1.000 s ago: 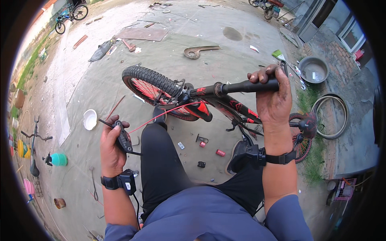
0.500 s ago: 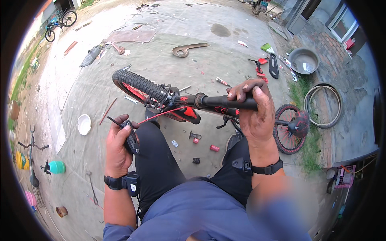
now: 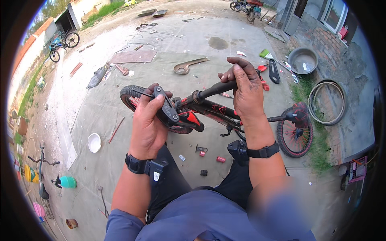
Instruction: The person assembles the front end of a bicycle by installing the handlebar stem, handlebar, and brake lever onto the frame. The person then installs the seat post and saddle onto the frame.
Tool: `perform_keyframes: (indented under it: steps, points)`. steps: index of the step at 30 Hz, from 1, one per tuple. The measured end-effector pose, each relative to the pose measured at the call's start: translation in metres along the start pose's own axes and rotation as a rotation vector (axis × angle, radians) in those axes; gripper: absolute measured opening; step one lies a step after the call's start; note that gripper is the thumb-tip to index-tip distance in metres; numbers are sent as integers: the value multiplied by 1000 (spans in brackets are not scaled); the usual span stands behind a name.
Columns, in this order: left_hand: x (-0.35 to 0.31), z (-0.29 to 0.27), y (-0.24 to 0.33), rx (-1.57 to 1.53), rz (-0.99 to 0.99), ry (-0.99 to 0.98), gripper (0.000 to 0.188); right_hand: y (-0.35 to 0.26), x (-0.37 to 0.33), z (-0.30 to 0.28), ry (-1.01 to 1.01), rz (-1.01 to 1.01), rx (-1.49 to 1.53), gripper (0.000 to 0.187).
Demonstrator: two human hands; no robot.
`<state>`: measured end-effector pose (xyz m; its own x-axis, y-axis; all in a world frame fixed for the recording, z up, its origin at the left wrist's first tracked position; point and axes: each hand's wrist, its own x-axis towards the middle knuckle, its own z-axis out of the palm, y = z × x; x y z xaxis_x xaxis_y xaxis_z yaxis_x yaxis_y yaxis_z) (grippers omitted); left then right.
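On the left, a white bowl [image 3: 94, 143] lies beyond a teal container [image 3: 68, 182]; far left stands a bicycle [image 3: 62, 42]. Rightward, a grey basin [image 3: 297, 59] sits beyond a loose tyre [image 3: 311, 99].

Your left hand [image 3: 148, 128] holds a black tool [image 3: 165, 106]. Your right hand [image 3: 247, 92] is on a bike's [image 3: 213, 107] black tube [image 3: 216, 89]. A white bowl [image 3: 94, 143] sits on the ground [image 3: 92, 172].
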<state>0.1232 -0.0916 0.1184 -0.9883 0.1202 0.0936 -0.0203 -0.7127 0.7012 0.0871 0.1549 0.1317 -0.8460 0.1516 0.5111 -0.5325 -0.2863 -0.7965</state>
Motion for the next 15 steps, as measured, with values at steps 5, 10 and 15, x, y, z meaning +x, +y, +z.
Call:
perform_keyframes:
  steps: [5,10,15]
  points:
    - [18,18,-6,33,30,19,28,4,5,-5,-32,-2,0,26]
    - [38,7,-19,-136,-53,109,26,5,9,-8,-37,23,12,26]
    - [63,26,-19,-226,9,68,27,-1,17,-13,-146,77,-97,23]
